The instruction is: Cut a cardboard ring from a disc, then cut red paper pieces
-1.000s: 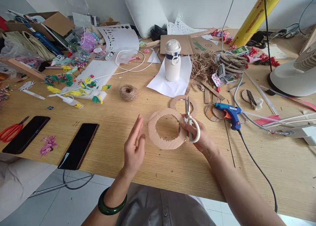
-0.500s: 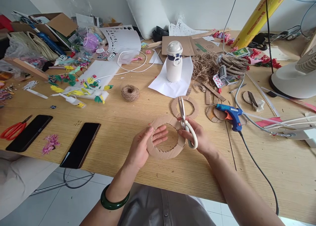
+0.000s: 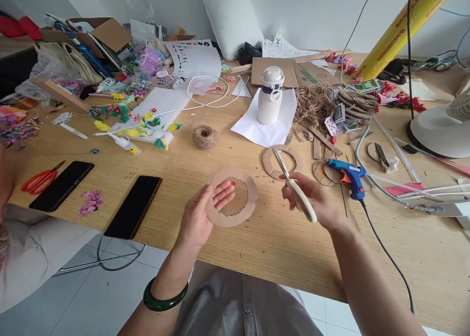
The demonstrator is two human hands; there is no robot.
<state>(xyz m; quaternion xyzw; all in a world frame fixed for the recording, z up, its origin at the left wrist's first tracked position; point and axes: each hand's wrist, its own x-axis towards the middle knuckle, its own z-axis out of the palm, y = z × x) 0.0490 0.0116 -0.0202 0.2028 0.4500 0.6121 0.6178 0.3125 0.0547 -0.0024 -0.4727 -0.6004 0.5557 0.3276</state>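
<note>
A cardboard ring (image 3: 250, 199) with a ragged inner edge is held up above the table by my left hand (image 3: 198, 216). The thumb lies on its near face and the fingers pass behind, showing through the hole. In my right hand (image 3: 316, 199) is a pair of white-handled scissors (image 3: 303, 199), blades pointing away and up to the left. The blades look nearly closed and stand apart from the held ring. Behind them a second cardboard ring (image 3: 269, 167) lies flat on the table, partly covered by the scissor blades.
A blue glue gun (image 3: 350, 177) with its cord lies at the right. A white bottle (image 3: 270, 106) stands on paper behind the rings, beside a twine ball (image 3: 204, 136). Phones (image 3: 134, 207) and red-handled scissors (image 3: 40, 180) lie left. Another person's leg (image 3: 44, 248) is at far left.
My right hand has moved right with the scissors, away from the held ring. My left hand has shifted the ring slightly left. The view has turned a little left.
</note>
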